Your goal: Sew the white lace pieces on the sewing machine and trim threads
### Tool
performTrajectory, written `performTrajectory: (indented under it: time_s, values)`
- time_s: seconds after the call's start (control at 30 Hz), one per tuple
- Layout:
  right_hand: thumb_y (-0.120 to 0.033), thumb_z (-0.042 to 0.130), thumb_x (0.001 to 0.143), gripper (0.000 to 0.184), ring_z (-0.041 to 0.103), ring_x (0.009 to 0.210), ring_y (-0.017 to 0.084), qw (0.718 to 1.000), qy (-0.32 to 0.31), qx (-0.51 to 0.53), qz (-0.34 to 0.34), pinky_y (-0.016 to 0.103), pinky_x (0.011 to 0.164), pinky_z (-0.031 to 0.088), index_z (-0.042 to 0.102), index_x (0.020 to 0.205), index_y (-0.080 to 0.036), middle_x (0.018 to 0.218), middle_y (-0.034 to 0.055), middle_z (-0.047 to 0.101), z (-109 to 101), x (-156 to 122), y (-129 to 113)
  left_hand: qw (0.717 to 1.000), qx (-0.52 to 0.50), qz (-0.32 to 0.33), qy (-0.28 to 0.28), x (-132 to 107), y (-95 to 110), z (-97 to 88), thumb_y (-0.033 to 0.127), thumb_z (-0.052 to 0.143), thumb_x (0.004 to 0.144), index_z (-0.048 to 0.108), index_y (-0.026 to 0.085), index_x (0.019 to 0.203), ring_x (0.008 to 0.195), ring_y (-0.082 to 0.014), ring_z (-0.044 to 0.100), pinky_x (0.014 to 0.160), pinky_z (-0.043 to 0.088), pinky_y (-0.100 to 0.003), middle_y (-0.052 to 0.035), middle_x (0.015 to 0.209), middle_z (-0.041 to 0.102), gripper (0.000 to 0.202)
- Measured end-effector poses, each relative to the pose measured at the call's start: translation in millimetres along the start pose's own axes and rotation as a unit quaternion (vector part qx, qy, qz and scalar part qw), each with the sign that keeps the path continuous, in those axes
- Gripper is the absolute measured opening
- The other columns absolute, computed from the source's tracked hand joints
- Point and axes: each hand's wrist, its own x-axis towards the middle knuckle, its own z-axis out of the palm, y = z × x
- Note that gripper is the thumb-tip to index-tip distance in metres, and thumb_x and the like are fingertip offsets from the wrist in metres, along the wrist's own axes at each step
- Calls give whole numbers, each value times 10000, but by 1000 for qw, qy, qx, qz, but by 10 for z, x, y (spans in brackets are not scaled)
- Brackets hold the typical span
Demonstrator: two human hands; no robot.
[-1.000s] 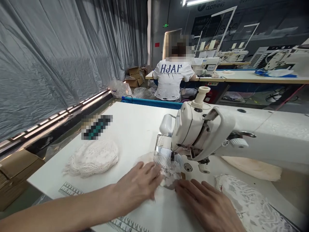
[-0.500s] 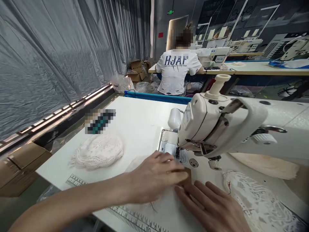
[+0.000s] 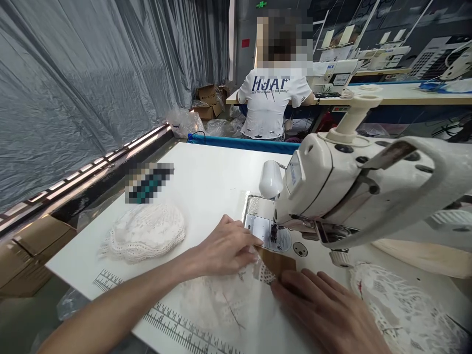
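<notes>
My left hand lies on a piece of white lace fabric on the white table, its fingers bent and pinching the lace edge by the needle plate. Flat beside it, my right hand rests with fingers stretched out, pressing the lace and a small brown tag. The white sewing machine stands right behind both hands, its needle area just beyond my fingertips.
A heap of white lace lies at the table's left. More lace and cream cloth lie under the machine arm at right. A person in a white shirt sits ahead at another table. Cardboard box and plastic curtain at left.
My left hand has pulled back off the brown tag and toward the left, uncovering it and the lace edge. The view has moved closer to the machine head.
</notes>
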Motion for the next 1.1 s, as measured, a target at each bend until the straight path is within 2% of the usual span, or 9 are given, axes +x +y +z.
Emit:
performTrajectory:
  time_s: [0.17, 0.33, 0.57, 0.67, 0.73, 0.8, 0.87, 0.97, 1.1]
  values:
    - [-101, 286, 973, 386, 544, 673, 152, 1000, 27, 8, -7, 286, 560, 355, 662, 925, -171, 886, 64, 686, 65, -32, 21, 999, 30, 6, 13, 19, -11, 75, 157, 532, 842, 612, 168, 1103, 796, -156, 533, 804, 314, -333, -9, 790, 646, 274]
    - [-110, 253, 989, 434, 595, 707, 147, 999, 19, -12, -42, 275, 571, 402, 678, 922, -169, 935, 37, 729, 0, 42, 19, 998, 53, 23, 23, 15, -19, 91, 128, 515, 823, 633, 178, 1024, 757, -149, 514, 765, 315, -317, 4, 736, 622, 239]
    - [-98, 253, 977, 456, 645, 710, 140, 996, 1, -50, -76, 283, 588, 453, 691, 927, -214, 986, -2, 736, -64, 103, 57, 997, 50, 38, 33, 14, -63, 127, 130, 522, 847, 608, 192, 1055, 772, -144, 515, 775, 339, -320, 13, 768, 631, 233]
    - [-98, 263, 969, 447, 651, 751, 153, 995, -5, -62, -78, 291, 605, 458, 696, 931, -200, 1011, 20, 729, -20, 75, 62, 984, 133, 48, 108, 27, -41, 149, 153, 549, 858, 553, 196, 1128, 846, -171, 514, 791, 348, -351, -15, 869, 622, 273]
    - [-100, 264, 965, 441, 650, 786, 166, 994, -6, -78, -75, 305, 628, 461, 697, 948, -185, 1015, 48, 726, 4, 58, 47, 954, 227, 58, 189, 13, 17, 165, 72, 529, 841, 489, 187, 1204, 953, -210, 498, 793, 352, -371, -70, 1048, 594, 383]
    - [-112, 252, 966, 451, 647, 803, 176, 993, -2, -90, -78, 316, 639, 459, 698, 948, -174, 999, 74, 725, 14, 52, 23, 926, 283, 81, 234, -28, 99, 197, -32, 470, 808, 478, 150, 1191, 945, -201, 502, 745, 370, -331, -92, 1104, 571, 424]
    - [-120, 234, 968, 471, 644, 790, 176, 993, 12, -91, -78, 315, 636, 452, 700, 922, -164, 960, 87, 728, 12, 53, -2, 927, 295, 99, 207, -88, 180, 254, -63, 445, 781, 532, 119, 1031, 815, -163, 516, 664, 379, -285, -63, 985, 597, 321]
    - [-98, 229, 964, 471, 632, 735, 160, 994, 26, -86, -63, 304, 626, 427, 689, 886, -160, 900, 81, 727, 22, 57, -26, 940, 307, 79, 129, -145, 245, 344, 0, 477, 785, 530, 136, 824, 746, -178, 514, 629, 389, -306, -39, 847, 587, 150]
    - [-173, 321, 983, 364, 633, 773, 178, 994, 39, -101, -24, 315, 660, 393, 669, 880, -151, 925, 70, 722, 92, 39, -1, 944, 299, 83, 111, -21, 167, 322, 88, 484, 826, 521, 155, 826, 768, -180, 528, 683, 396, -322, -35, 832, 574, 76]
